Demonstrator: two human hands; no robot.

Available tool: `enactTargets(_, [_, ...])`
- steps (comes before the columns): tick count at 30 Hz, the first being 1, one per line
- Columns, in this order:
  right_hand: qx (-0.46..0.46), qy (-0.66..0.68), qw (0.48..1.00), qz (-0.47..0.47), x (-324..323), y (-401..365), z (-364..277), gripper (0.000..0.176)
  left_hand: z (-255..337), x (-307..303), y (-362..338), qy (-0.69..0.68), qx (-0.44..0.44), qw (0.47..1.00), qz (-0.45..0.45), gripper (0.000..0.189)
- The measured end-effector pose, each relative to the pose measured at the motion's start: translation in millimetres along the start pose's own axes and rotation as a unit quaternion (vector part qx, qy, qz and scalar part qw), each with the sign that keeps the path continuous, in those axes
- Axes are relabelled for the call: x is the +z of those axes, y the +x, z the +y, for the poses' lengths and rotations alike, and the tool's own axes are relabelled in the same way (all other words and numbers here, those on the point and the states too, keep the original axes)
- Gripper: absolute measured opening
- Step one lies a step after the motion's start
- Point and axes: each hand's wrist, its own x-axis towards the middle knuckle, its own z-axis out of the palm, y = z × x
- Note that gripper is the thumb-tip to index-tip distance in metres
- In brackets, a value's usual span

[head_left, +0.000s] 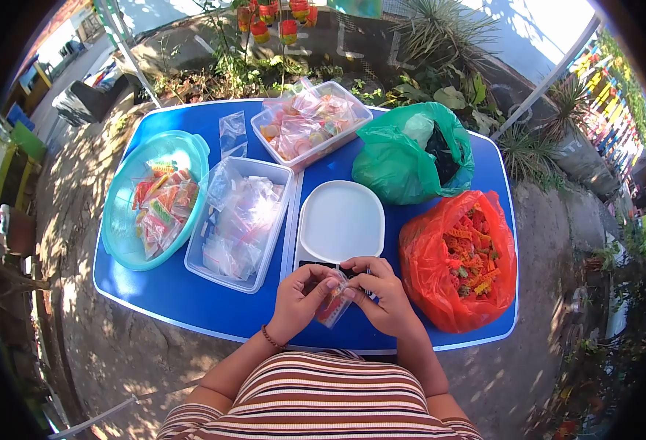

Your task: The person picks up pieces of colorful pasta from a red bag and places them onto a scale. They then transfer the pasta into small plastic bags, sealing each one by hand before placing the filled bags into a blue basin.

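Both hands meet at the front of the blue table around a small clear plastic bag (pixel 331 309) with red and orange pieces inside. My left hand (pixel 305 295) pinches the bag's upper left edge between thumb and fingers. On the other side, my right hand (pixel 378 293) pinches the bag near its top, fingers bent. Just beyond the hands stands a kitchen scale with a white square tray (pixel 342 221); its front is partly hidden by the fingers. A red plastic bag (pixel 425 275) of colourful crinkled pieces (pixel 471 253) sits right of my right hand.
Left of the hands, a clear tub (pixel 285 192) holds small plastic bags. A turquoise basket (pixel 117 220) at far left contains filled packets (pixel 165 209). Another tub (pixel 352 132) of packets stands at the back, beside a green plastic bag (pixel 389 165). The blue table (pixel 154 297) has a pale rim.
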Motion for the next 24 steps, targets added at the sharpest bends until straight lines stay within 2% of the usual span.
enactTargets(4, [0.11, 0.148, 0.979, 0.089, 9, -8, 4, 0.012, 3, 1, -2, -0.026, -0.006, 1.0, 0.013, 0.023])
enactTargets(8, [0.094, 0.164, 0.977, 0.103, 14, -15, 17, 0.015, 15, 6, -1, -0.058, -0.017, 0.998, 0.025, 0.024])
enactTargets(10, [0.079, 0.189, 0.976, 0.077, 15, -15, 19, 0.018, 15, 3, 0, 0.041, 0.028, 0.998, -0.027, 0.021])
enactTargets(11, [0.081, 0.219, 0.966, 0.113, 17, -15, 16, 0.018, 15, 1, 0, 0.089, 0.05, 0.993, -0.053, 0.02])
enactTargets(13, [0.083, 0.278, 0.939, 0.184, 22, -7, 0, 0.018, 12, -2, -1, 0.058, 0.005, 0.998, -0.039, 0.019])
enactTargets(16, [0.126, 0.298, 0.929, 0.181, 8, -6, -5, 0.015, 10, -2, -1, 0.01, -0.022, 1.0, -0.011, 0.018])
enactTargets(19, [0.11, 0.18, 0.976, 0.061, -1, -16, 12, 0.01, 15, 5, -2, -0.015, -0.006, 1.0, 0.001, 0.018])
enactTargets(22, [0.097, 0.196, 0.973, 0.071, 3, -18, 15, 0.01, 13, 4, -2, 0.029, 0.008, 1.0, -0.011, 0.016])
enactTargets(24, [0.08, 0.159, 0.982, 0.071, 2, -15, 10, 0.009, 13, 1, -3, 0.056, 0.012, 0.998, -0.018, 0.015])
